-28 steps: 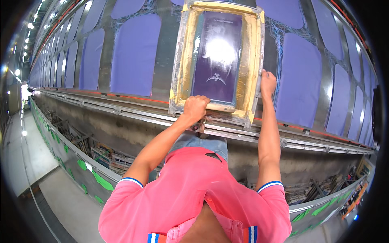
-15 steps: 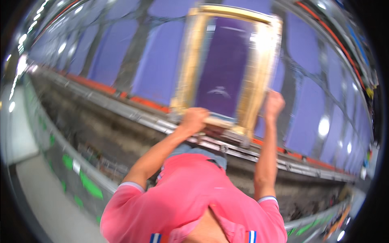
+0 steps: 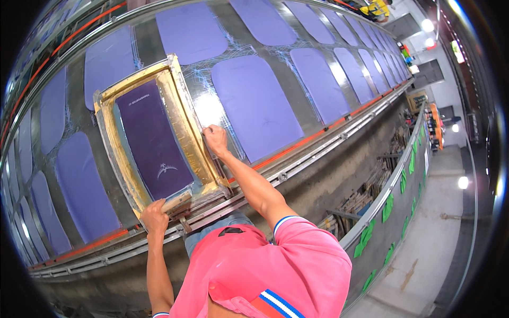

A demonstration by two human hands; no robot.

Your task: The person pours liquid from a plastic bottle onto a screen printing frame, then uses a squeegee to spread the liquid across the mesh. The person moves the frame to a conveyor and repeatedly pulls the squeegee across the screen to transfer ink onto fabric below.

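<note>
A screen-printing frame (image 3: 193, 114) with yellowed, taped borders lies on the long table, around a dark purple mesh window (image 3: 151, 138) bearing a small pale design. My left hand (image 3: 155, 217) is closed at the frame's near left corner, on one end of a squeegee (image 3: 177, 202) with a wooden handle. That squeegee rests along the frame's near inner edge. Halfway up the right border, my right hand (image 3: 216, 140) is closed on the frame's outer side. Flat lilac panels with rounded corners, such as one panel (image 3: 254, 106) right of the frame, lie in rows.
A metal rail (image 3: 297, 168) and an orange strip (image 3: 283, 152) run along the table's near edge. Stacked frames (image 3: 366, 193) stand in the trough below, beside a grey barrier (image 3: 389, 199) with green tape. A person in yellow (image 3: 376, 9) is at the far right.
My view has swung right, so the frame now appears farther left. My right hand, raised beside the right border before, now grips that side. The left hand stays at the near left corner.
</note>
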